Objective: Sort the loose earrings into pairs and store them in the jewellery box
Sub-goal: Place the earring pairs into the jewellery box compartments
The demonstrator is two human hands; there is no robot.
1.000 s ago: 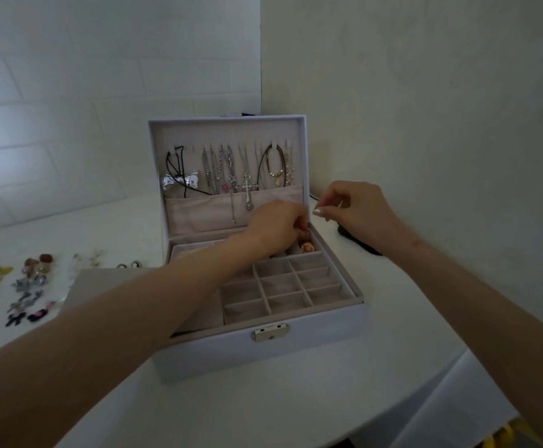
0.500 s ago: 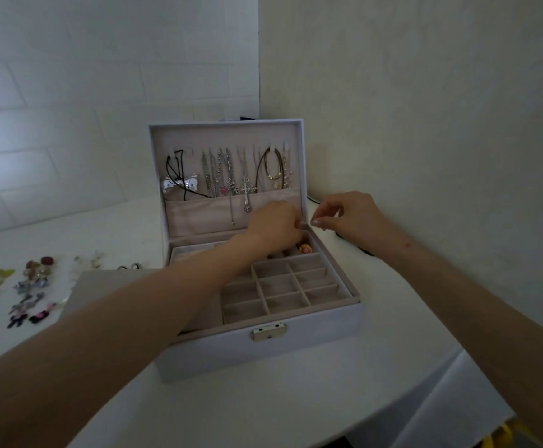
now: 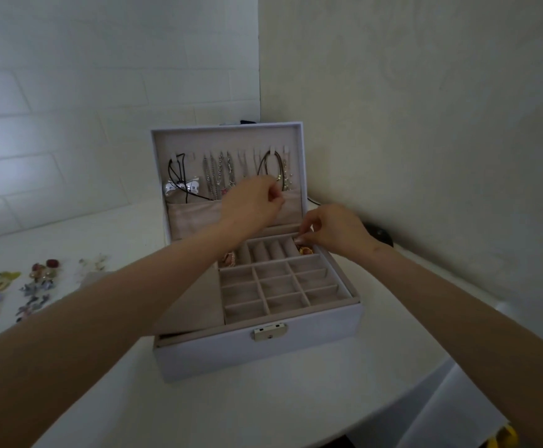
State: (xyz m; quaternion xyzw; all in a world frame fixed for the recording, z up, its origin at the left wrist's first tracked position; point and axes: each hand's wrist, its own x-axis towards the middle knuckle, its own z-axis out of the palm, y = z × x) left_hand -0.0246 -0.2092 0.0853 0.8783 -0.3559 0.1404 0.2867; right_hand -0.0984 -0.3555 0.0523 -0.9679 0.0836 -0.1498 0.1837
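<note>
White leatherette jewellery box (image 3: 257, 354) sits open near the middle of a white table (image 3: 263, 412), close to the corner of two pale walls, its metal latch (image 3: 269, 331) facing the viewer. Its lid (image 3: 225, 132) stands upright, with several necklaces (image 3: 221, 173) hanging on hooks above a beige fabric pocket. The beige tray holds a grid of small square compartments (image 3: 280, 289) at the front and a row of ring rolls (image 3: 270, 250) behind. A gold and red earring (image 3: 305, 251) lies at the back right corner of the tray, and a pinkish piece (image 3: 229, 258) lies at the left end of the rolls.

The person's right hand (image 3: 331, 231) reaches over the back right corner, fingers curled and tips pressed together just above the gold and red earring; whether they grip it cannot be told. The left hand (image 3: 254, 202) hovers in front of the lid pocket, fingers curled with thumb against forefinger; it is blurred and may be pinching something small, but that cannot be told.

Loose earrings (image 3: 37, 279) lie in rows on the table well to the left of the box. A dark object (image 3: 378, 236) lies behind the right wrist, by the wall
</note>
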